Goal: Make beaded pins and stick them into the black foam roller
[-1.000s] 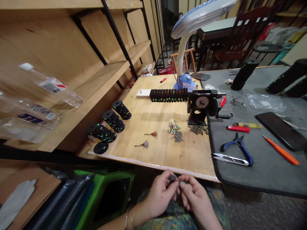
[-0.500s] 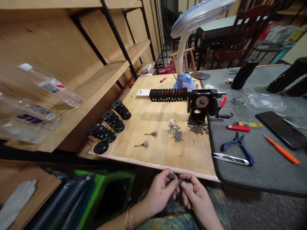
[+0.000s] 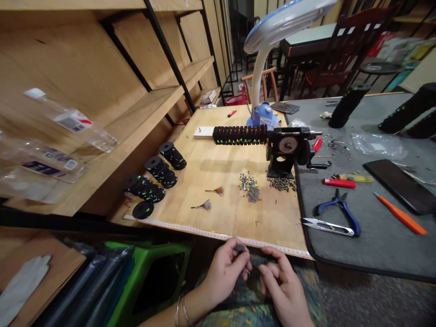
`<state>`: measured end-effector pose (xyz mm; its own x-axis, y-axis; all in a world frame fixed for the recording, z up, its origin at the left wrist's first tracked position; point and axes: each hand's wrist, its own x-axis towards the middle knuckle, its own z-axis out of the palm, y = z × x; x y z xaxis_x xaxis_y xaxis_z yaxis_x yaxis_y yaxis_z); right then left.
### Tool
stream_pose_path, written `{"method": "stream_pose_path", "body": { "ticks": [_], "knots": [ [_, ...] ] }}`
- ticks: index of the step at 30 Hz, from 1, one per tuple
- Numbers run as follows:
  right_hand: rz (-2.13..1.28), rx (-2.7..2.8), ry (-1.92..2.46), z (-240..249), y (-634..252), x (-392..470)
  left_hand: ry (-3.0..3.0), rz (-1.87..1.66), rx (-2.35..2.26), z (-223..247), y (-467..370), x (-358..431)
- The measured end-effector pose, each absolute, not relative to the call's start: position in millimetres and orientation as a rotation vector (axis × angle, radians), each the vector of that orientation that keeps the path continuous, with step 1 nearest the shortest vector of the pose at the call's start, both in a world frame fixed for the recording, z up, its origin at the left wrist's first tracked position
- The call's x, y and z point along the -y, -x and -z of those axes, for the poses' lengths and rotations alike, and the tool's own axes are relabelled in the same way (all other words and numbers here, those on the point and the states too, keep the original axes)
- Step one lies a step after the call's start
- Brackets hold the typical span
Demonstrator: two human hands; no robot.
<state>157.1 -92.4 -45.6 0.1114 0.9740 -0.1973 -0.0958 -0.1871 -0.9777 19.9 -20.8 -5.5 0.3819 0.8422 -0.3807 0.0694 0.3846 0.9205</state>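
Over my lap, just off the table's front edge, my left hand (image 3: 227, 269) is closed on a small dark rounded piece (image 3: 240, 248), pinched near the fingertips. A thin shiny bit (image 3: 248, 272) pokes out below those fingers; what it belongs to is hidden. My right hand (image 3: 282, 282) hovers a short gap to the right, its index finger stretched and apart from the thumb, the other fingers loosely curled. Nothing shows in it. On the wood beyond lie two small feathery tufts on hooks, one orange (image 3: 218, 190), one grey (image 3: 205, 205), and piles of coloured beads (image 3: 248, 182) and grey metal bits (image 3: 253, 195).
A black hand-crank winder (image 3: 286, 150) carries a row of black spools (image 3: 240, 135). Stacked spools (image 3: 146, 188) stand at left. Snips (image 3: 329, 226), blue-handled pliers (image 3: 347, 213), an orange tool (image 3: 400, 213) and a phone (image 3: 400, 186) lie on the grey mat. A lamp (image 3: 262, 113) stands behind.
My hands have drawn apart: the left went slightly left, the right slightly right. The right index finger and thumb have spread wider. The dark piece remains in my left hand.
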Motion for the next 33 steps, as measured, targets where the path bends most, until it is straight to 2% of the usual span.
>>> {"method": "stream_pose_path", "body": {
  "ticks": [9, 33],
  "knots": [
    [-0.947, 1.286, 1.355, 52.6, -162.4, 99.2, -1.007, -0.607, -1.068, 6.7, -20.3, 21.1],
    [-1.082, 1.170, 1.400, 46.0, -158.9, 93.1, -1.101, -0.579, -1.082, 7.0, -21.8, 28.4]
  ]
}}
